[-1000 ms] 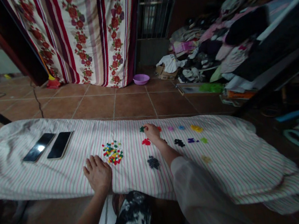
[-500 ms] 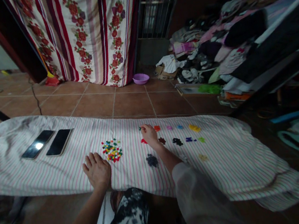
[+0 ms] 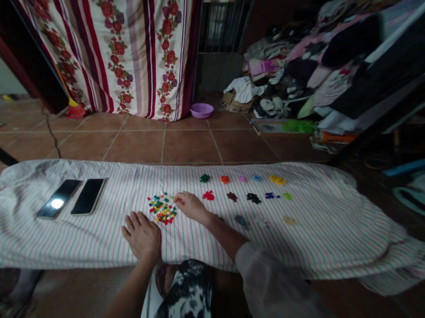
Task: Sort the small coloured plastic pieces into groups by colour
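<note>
My left hand lies flat on the striped cloth, fingers stretched out, just left of a mixed pile of tiny coloured pieces. At that pile's right edge is my right hand, its fingertips pinched together; whatever may be between them is too small to make out. Sorted by colour, small heaps spread to the right: dark green pieces, red pieces, orange pieces, brown pieces, black pieces, yellow pieces and grey pieces, among others.
Two phones, one with a glare spot and one dark, rest on the cloth's left side. Beyond the cloth stand a purple basin and a floral curtain on the tiled floor. Clothes are heaped at the right.
My right hand has moved left from the dark green heap to the mixed pile, uncovering the green and red heaps. My left hand still lies flat. The view has shifted slightly.
</note>
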### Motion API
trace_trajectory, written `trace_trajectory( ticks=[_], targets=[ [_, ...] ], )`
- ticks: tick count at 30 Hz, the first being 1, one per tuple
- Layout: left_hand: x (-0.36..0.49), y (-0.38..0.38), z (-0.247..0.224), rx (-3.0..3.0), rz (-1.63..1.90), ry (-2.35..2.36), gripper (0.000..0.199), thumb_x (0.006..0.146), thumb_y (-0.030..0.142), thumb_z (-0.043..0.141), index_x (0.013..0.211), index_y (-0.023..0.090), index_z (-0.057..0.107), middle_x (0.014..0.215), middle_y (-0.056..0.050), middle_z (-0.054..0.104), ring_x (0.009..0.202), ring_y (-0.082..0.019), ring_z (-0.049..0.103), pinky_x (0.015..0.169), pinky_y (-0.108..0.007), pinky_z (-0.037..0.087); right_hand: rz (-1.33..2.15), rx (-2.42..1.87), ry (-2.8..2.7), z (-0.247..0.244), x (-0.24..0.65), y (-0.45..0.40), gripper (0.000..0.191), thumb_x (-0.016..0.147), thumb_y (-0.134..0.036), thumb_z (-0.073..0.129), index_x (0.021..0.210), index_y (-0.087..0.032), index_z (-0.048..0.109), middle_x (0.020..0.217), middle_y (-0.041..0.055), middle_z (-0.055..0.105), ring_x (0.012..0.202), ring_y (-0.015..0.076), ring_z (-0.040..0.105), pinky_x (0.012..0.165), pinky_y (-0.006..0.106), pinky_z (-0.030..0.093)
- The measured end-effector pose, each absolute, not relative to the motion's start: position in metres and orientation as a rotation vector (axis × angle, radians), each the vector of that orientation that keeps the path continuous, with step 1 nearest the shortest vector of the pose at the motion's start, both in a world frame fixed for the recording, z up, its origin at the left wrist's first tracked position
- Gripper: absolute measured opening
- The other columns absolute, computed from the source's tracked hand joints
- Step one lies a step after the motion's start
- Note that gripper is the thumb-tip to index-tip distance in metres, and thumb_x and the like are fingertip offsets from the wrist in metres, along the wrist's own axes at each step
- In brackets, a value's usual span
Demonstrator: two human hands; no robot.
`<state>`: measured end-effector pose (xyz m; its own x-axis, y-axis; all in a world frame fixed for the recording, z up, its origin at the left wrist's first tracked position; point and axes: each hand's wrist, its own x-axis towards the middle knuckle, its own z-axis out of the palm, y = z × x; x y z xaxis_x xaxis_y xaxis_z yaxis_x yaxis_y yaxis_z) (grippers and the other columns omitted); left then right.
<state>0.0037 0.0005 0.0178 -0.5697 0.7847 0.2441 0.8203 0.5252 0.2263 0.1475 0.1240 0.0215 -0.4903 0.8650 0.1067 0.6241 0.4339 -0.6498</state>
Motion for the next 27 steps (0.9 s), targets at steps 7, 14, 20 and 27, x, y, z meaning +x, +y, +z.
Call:
trace_trajectory(
  ticks=[7,14,20,27],
  targets=[
    [0.004,0.0,0.019,-1.398,-0.512,-2.667,0.054,0.09,0.024,0.033,0.136,0.003,0.051,0.149,-0.023,0.047,0.145,-0.036,0.034,0.118,-0.057,0.024,0.747,-1.241,-2.32,0.017,0.147,0.112,0.024,0.087,-0.009,0.053,0.093,-0.024,0.071,0.095,0.0011,0.066,0.087,0.0141,0.062,0.084,0.024,0.046],
    [0.004,0.0,0.017,-1.399,-0.513,-2.646,0.054,0.091,0.024,0.031,0.137,0.003,0.05,0.149,-0.023,0.047,0.144,-0.036,0.034,0.118,-0.057,0.023,0.698,-1.155,-2.337,0.011,0.151,0.105,0.03,0.083,-0.004,0.053,0.1,-0.023,0.069,0.101,0.0024,0.066,0.093,0.0155,0.062,0.088,0.026,0.048],
    [0.003,-0.001,0.017,-1.403,-0.494,-2.655,0.055,0.091,0.025,0.032,0.137,0.002,0.05,0.148,-0.023,0.047,0.143,-0.036,0.035,0.117,-0.056,0.024,0.67,-1.131,-2.308,0.009,0.153,0.101,0.027,0.082,-0.004,0.052,0.094,-0.022,0.068,0.097,0.0023,0.064,0.092,0.0158,0.061,0.086,0.026,0.048],
    [0.004,0.0,0.017,-1.43,-0.393,-2.616,0.054,0.092,0.026,0.03,0.137,0.002,0.049,0.148,-0.023,0.047,0.142,-0.037,0.035,0.115,-0.056,0.025,0.737,-1.16,-2.178,0.002,0.153,0.101,0.021,0.081,-0.007,0.053,0.092,-0.021,0.065,0.091,0.0009,0.064,0.083,0.0145,0.062,0.078,0.025,0.049]
  ],
)
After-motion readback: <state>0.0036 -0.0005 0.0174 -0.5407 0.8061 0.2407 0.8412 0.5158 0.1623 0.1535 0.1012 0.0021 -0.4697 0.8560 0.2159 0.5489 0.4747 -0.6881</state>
